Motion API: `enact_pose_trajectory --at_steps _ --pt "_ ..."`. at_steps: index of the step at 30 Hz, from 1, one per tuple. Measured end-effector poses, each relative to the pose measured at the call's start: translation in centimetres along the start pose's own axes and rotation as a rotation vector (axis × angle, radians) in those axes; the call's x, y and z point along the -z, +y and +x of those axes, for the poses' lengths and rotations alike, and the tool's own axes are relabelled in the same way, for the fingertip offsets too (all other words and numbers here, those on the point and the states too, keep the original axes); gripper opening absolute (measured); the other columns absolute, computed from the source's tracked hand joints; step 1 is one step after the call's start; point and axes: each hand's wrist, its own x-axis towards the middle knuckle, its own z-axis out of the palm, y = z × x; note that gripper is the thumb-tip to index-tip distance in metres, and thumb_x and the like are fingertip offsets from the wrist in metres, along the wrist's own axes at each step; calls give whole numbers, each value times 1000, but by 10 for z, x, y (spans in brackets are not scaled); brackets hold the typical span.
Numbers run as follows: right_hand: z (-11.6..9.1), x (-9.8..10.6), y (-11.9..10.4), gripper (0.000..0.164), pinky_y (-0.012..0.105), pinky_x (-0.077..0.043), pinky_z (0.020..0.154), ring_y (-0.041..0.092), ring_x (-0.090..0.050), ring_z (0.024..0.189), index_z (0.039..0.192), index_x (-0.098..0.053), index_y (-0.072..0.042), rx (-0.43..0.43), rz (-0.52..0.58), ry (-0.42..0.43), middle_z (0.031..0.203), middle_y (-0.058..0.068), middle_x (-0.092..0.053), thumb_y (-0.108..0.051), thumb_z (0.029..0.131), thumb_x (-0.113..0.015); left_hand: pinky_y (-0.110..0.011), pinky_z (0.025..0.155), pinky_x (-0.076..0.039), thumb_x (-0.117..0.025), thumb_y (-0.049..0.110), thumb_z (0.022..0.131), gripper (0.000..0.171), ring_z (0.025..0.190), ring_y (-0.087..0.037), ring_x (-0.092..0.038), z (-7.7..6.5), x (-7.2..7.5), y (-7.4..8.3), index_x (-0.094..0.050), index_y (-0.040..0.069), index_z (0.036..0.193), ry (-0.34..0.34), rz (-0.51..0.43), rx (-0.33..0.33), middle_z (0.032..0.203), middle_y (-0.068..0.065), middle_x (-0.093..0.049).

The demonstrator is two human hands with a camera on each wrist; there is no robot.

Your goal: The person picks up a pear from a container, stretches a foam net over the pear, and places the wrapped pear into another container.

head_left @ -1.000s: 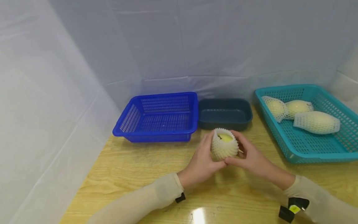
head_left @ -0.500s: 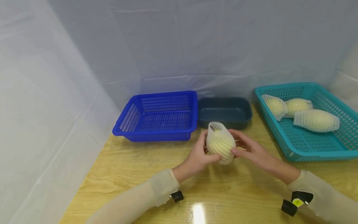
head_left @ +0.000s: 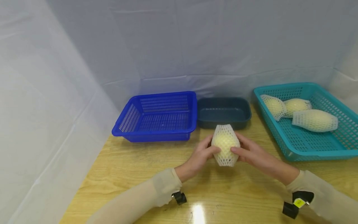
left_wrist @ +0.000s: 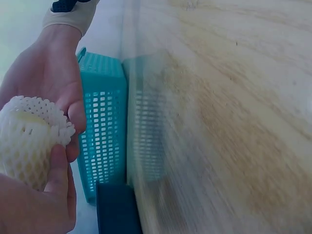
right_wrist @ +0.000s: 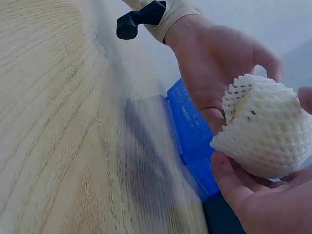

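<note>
A pale yellow, pear-like fruit (head_left: 225, 145) in a white foam net is held between both hands above the table (head_left: 134, 174). On its left side, my left hand (head_left: 196, 158) grips it with the thumb across the front. My right hand (head_left: 253, 155) grips the opposite side, its thumb also on the net. One open end of the net points up, and the other hangs below the thumbs. The right wrist view shows the foam net (right_wrist: 278, 126) bulging round the fruit, with fingers beneath it. In the head view the fruit hides most fingertips.
Behind the hands stand a blue basket (head_left: 155, 136) and a small dark teal tub (head_left: 223, 124), side by side. At the right, a turquoise basket (head_left: 321, 155) holds several net-wrapped fruits (head_left: 316, 120). White sheeting (head_left: 218, 40) rises behind the table.
The fruit has been turned between the hands: its stem, visible at the top before, is out of sight now and its netted side faces me. Both thumbs have shifted onto its front.
</note>
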Motion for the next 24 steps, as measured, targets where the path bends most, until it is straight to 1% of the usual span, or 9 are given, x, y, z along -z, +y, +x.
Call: enact_pose_trajectory --at_steps 2,4,7,9,11,13,18,21,24 --pt "-1 1 -1 68 33 -55 93 14 -62 118 162 -3 -7 -12 34 -6 153 29 -31 -23 109 -44 -34 97 -53 -54 17 93 59 109 -15 -59 1 -3 0 -40 -1 148 18 -21 34 132 -21 -55" --pt "-2 2 -2 69 32 -55 92 12 -63 115 161 -2 -5 -29 66 -2 149 25 -37 -25 109 -42 -35 97 -53 -55 19 95 57 107 -15 -59 2 -5 1 -41 0 147 35 -36 60 128 -19 -55" --pt "-3 4 -5 70 33 -55 91 13 -64 113 161 -1 -3 -67 102 16 139 14 -48 -28 109 -41 -38 97 -54 -58 25 97 55 107 -17 -60 5 -9 1 -43 2 145 59 -52 107 125 -15 -56" --pt "-3 4 -6 70 33 -55 91 14 -64 111 161 -2 -4 -99 118 33 133 8 -53 -31 109 -41 -41 99 -53 -58 28 97 55 108 -18 -61 8 -12 2 -43 3 144 68 -67 134 126 -13 -57" --pt "-3 6 -8 71 33 -54 91 13 -64 111 161 -2 -5 -132 115 53 133 7 -53 -34 109 -41 -43 99 -53 -58 30 98 55 108 -19 -62 11 -15 3 -44 3 143 68 -85 155 126 -13 -57" --pt "-3 7 -11 72 32 -54 92 13 -63 110 161 -3 -6 -167 110 81 136 11 -51 -36 108 -42 -42 97 -54 -58 29 98 55 105 -19 -62 14 -19 4 -44 1 143 65 -101 166 125 -13 -58" --pt "-8 10 -17 74 30 -51 92 14 -61 111 162 -4 -8 -199 36 159 145 23 -41 -37 107 -44 -40 88 -57 -53 32 101 52 99 -17 -61 20 -27 5 -44 2 142 40 -128 157 123 -13 -58" --pt "-11 14 -21 76 33 -49 94 20 -57 117 162 -3 -10 -197 -40 199 149 24 -38 -38 106 -46 -43 84 -58 -42 38 105 50 99 -17 -62 23 -31 4 -49 2 138 38 -128 128 123 -14 -60" --pt "-15 19 -26 80 38 -49 96 27 -54 122 163 -3 -14 -199 -127 240 149 23 -39 -41 105 -51 -39 76 -59 -34 43 106 52 95 -17 -63 28 -35 3 -55 3 132 64 -142 120 118 -15 -63"
